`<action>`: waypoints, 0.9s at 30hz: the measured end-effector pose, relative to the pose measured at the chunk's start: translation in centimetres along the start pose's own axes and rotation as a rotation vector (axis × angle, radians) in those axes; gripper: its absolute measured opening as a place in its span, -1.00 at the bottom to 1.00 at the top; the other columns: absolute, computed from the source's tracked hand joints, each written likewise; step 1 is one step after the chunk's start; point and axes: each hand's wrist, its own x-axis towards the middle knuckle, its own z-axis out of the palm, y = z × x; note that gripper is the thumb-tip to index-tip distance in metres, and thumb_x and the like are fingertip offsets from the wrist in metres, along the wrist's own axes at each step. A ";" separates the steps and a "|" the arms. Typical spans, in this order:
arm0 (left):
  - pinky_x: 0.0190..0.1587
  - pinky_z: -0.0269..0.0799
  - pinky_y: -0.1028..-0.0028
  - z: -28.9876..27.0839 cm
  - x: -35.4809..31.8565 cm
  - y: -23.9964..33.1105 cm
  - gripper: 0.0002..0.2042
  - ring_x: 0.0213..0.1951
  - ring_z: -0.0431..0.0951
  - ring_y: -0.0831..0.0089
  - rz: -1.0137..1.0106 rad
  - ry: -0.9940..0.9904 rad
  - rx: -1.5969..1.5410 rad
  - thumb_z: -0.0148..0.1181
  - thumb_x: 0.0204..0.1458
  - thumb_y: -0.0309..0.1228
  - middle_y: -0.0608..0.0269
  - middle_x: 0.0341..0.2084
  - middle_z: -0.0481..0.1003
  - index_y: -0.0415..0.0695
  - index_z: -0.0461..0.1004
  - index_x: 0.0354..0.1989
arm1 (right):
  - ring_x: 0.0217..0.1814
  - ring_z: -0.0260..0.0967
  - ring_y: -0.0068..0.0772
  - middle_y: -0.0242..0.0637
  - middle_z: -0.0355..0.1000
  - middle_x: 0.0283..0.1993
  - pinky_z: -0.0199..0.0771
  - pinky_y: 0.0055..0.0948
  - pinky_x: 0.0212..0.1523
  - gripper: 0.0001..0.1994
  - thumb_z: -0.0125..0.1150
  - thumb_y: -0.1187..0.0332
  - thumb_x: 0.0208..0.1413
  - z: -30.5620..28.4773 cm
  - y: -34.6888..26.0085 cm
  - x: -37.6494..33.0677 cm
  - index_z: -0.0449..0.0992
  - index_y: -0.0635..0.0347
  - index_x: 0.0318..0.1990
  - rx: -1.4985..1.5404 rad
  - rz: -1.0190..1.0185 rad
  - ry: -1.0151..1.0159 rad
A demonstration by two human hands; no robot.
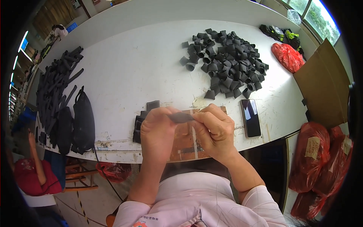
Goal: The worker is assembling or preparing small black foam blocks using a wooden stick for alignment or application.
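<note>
My left hand (155, 125) and my right hand (216, 128) meet over the near edge of the table, both closed on a small black sleeve-like piece (181, 117). Fingers and thumb of the right pinch its right end, while the left grips the other end, with its fingertips partly hidden. Just beyond and beside my left hand lie several flat black pieces (152, 105), stacked and partly covered by it. Beneath both hands is a worn brown board (185, 142). Farther off to the right spreads a heap of short black tube pieces (230, 62).
Long black strips (56, 83) and black bags (83, 121) lie at the left of the white table (124, 68). A phone (251, 118) is right of my hand. Red plastic bags (310, 157), a cardboard sheet (323, 83) and a red bundle (287, 56) line the right side. Another person (38, 174) is at lower left.
</note>
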 end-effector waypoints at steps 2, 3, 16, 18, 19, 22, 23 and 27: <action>-0.04 0.21 0.39 -0.1 -0.2 -0.5 -0.91 -0.23 0.35 0.39 0.022 0.066 0.121 0.02 0.02 -0.48 0.20 -0.36 0.38 -0.20 0.39 -0.33 | -0.58 0.17 -0.32 -0.30 0.26 -0.58 0.19 -0.44 -0.59 -0.87 0.20 0.57 -0.24 0.2 0.6 -0.5 0.44 0.26 -0.45 -0.028 -0.060 0.031; -0.04 0.21 0.39 -0.1 -0.3 -0.5 -0.91 -0.23 0.35 0.39 0.022 0.067 0.120 0.02 0.02 -0.48 0.20 -0.36 0.38 -0.20 0.39 -0.33 | -0.58 0.17 -0.32 -0.30 0.26 -0.58 0.19 -0.44 -0.59 -0.87 0.20 0.57 -0.24 0.3 0.6 -0.7 0.44 0.26 -0.45 -0.029 -0.060 0.030; -0.40 0.29 0.60 1.3 1.3 1.5 -0.93 -0.44 0.39 0.55 0.308 -0.121 1.111 0.15 -0.13 -0.59 0.27 -0.51 0.42 -0.25 0.48 -0.42 | -0.58 0.28 -0.39 -0.31 0.31 -0.54 0.30 -0.47 -0.55 -0.86 0.24 0.49 -0.20 -0.3 0.6 0.1 0.46 0.25 -0.42 0.064 0.108 -0.106; -0.41 0.28 0.61 0.9 1.2 1.3 -0.94 -0.47 0.39 0.54 0.237 -0.081 0.954 0.16 -0.14 -0.60 0.27 -0.55 0.42 -0.25 0.48 -0.45 | -0.59 0.27 -0.38 -0.31 0.31 -0.54 0.29 -0.47 -0.55 -0.88 0.23 0.50 -0.19 -0.1 0.8 0.1 0.46 0.25 -0.42 0.094 0.104 -0.119; -0.41 0.28 0.61 0.8 1.2 1.3 -0.94 -0.47 0.39 0.54 0.233 -0.080 0.954 0.16 -0.14 -0.60 0.27 -0.55 0.42 -0.25 0.48 -0.45 | -0.59 0.27 -0.37 -0.31 0.30 -0.54 0.28 -0.46 -0.56 -0.89 0.22 0.50 -0.18 0.1 0.6 0.2 0.46 0.25 -0.42 0.042 0.037 -0.088; -0.42 0.28 0.62 0.5 1.5 1.3 -0.92 -0.49 0.38 0.57 0.254 -0.090 0.949 0.16 -0.16 -0.63 0.27 -0.54 0.43 -0.25 0.48 -0.45 | -0.58 0.25 -0.35 -0.30 0.29 -0.55 0.27 -0.45 -0.57 -0.90 0.20 0.51 -0.17 -0.1 0.2 0.5 0.45 0.25 -0.43 0.006 0.025 -0.093; -0.42 0.28 0.62 0.4 1.6 1.2 -0.91 -0.49 0.38 0.58 0.179 -0.065 0.821 0.16 -0.17 -0.64 0.28 -0.54 0.43 -0.25 0.48 -0.45 | -0.57 0.25 -0.33 -0.29 0.29 -0.55 0.26 -0.44 -0.58 -0.90 0.20 0.52 -0.18 -0.2 0.1 0.6 0.45 0.25 -0.43 0.022 0.075 -0.128; -0.42 0.27 0.64 0.6 2.1 1.3 -0.90 -0.48 0.36 0.61 0.168 -0.045 0.643 0.15 -0.19 -0.67 0.29 -0.54 0.43 -0.26 0.48 -0.45 | -0.55 0.24 -0.33 -0.29 0.27 -0.55 0.24 -0.43 -0.59 -0.89 0.20 0.52 -0.19 -0.5 0.2 1.2 0.44 0.24 -0.43 0.026 -0.008 -0.096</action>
